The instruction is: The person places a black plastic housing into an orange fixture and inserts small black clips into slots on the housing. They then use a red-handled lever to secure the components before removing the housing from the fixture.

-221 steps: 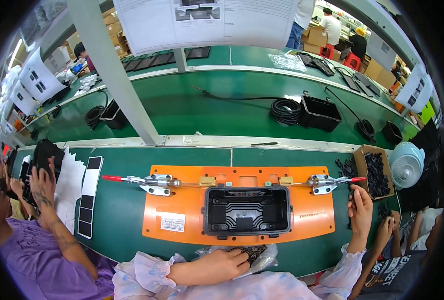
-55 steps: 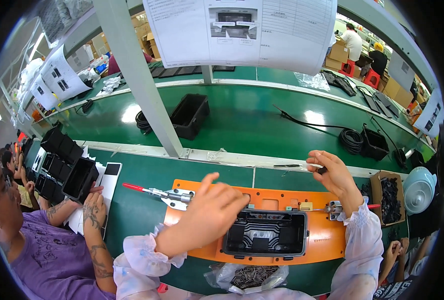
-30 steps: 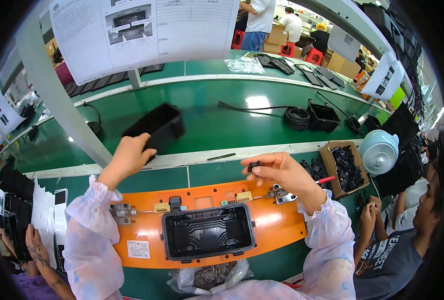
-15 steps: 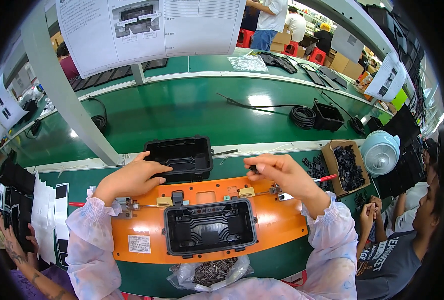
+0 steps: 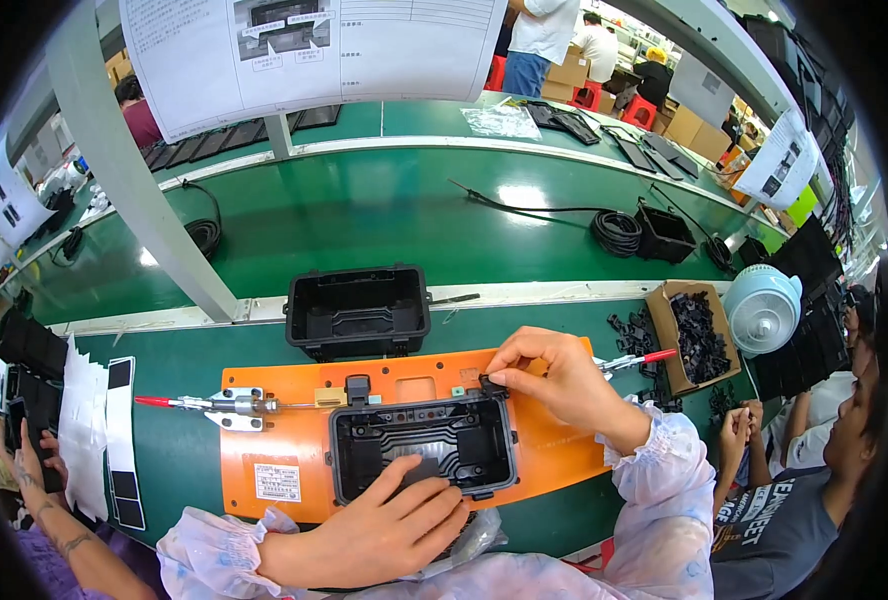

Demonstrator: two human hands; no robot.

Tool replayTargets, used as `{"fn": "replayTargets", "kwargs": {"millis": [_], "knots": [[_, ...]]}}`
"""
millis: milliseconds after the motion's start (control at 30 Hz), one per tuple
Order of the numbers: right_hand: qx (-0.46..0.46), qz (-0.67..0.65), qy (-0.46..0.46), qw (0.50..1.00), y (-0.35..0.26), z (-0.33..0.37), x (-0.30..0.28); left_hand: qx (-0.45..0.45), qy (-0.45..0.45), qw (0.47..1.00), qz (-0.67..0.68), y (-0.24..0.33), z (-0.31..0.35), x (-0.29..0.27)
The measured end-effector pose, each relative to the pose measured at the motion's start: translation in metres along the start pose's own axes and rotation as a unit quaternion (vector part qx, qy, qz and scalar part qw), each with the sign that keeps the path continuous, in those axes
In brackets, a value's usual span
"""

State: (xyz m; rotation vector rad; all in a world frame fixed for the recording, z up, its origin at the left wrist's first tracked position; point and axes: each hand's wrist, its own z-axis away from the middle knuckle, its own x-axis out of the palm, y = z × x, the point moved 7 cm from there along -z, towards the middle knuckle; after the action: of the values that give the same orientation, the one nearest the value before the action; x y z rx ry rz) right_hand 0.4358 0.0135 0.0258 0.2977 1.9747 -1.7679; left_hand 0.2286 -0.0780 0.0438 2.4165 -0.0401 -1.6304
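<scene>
An open black plastic box [image 5: 510, 440] sits in an orange fixture plate [image 5: 554, 440] in front of me. My right hand [image 5: 554, 378] pinches a small black plastic clip [image 5: 492, 387] between thumb and fingertips, at the box's back right corner. A similar black clip [image 5: 359, 388] stands at its back left corner. My left hand [image 5: 394, 528] lies open over the box's near left edge, fingers loosely extended. Below it, the clear plastic bag [image 5: 479, 537] is largely hidden by the hand; its contents cannot be made out.
Another open black box [image 5: 357, 345] stands behind the plate. Toggle clamps with red handles [image 5: 156, 401] flank the fixture. A carton of black parts [image 5: 699, 335] and a blue fan [image 5: 764, 308] are on the right. Paper strips [image 5: 124, 440] lie left. People sit on both sides.
My left hand has left the rear box and come toward me, over the near edge of the fixture's box. The right hand has brought the black clip down and left to the box's corner.
</scene>
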Motion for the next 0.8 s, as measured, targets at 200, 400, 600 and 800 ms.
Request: {"fn": "replayTargets", "kwargs": {"millis": [200, 400, 600, 800], "knots": [[-0.182, 0.186, 0.054, 0.964, -0.022, 0.009, 0.008, 0.007, -0.029, 1.000, 0.008, -0.002, -0.005, 0.007], [-0.265, 0.181, 0.022, 0.947, -0.025, 0.012, 0.006, 0.036, -0.008, 0.999, -0.017, 0.001, -0.005, 0.011], [-0.116, 0.065, 0.033, 0.991, -0.012, -0.006, 0.003, 0.028, 0.004, 1.000, 0.002, -0.004, -0.007, 0.008], [-0.205, 0.197, 0.046, 0.958, -0.024, -0.009, 0.019, 0.021, 0.014, 1.000, 0.004, -0.008, -0.007, 0.005]]}}
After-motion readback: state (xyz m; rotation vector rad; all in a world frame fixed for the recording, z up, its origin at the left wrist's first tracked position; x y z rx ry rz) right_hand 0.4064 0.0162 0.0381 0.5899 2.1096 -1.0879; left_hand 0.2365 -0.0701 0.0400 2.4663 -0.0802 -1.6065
